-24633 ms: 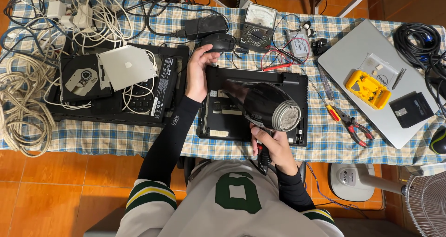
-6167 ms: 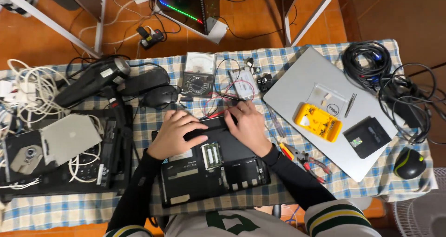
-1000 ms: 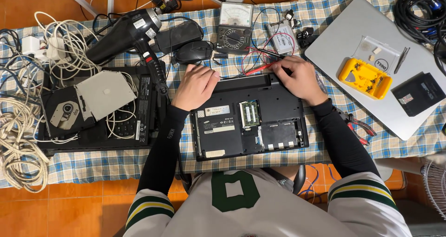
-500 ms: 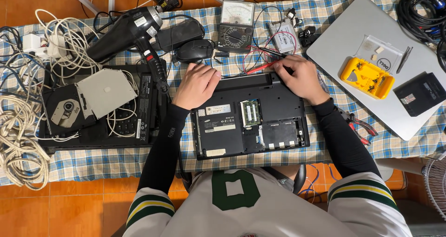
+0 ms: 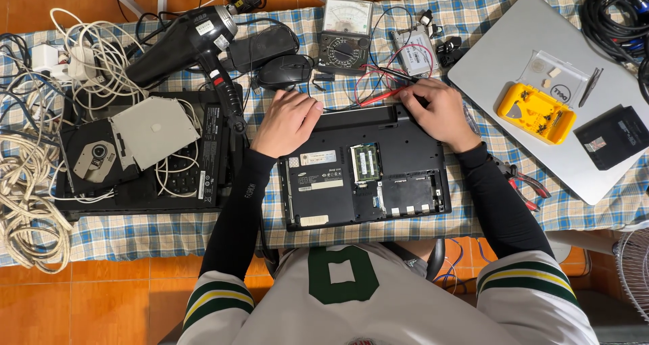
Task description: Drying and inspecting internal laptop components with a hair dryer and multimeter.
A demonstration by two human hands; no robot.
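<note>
**Inspector:** Laptop [image 5: 365, 176], black, lies underside up at mid-surface on the checked cloth [image 5: 169, 230], panel off, memory module [image 5: 366, 162] exposed.

**Clerk:** And to its left?

**Inspector:** Optical drive [image 5: 98, 157] and cables on a second black laptop [image 5: 209, 149]; hair dryer [image 5: 186, 44] beyond it.

**Clerk:** The hands?

**Inspector:** Left hand [image 5: 287, 122] rests on the laptop's far left corner, fingers curled, holding nothing visible. Right hand [image 5: 439, 111] sits at the far right corner, closed beside a red probe [image 5: 378, 99]; whether it grips the probe, I cannot tell.

**Clerk:** Further right?

**Inspector:** Silver laptop [image 5: 514, 54] carrying a yellow screw tray [image 5: 537, 113].
</note>
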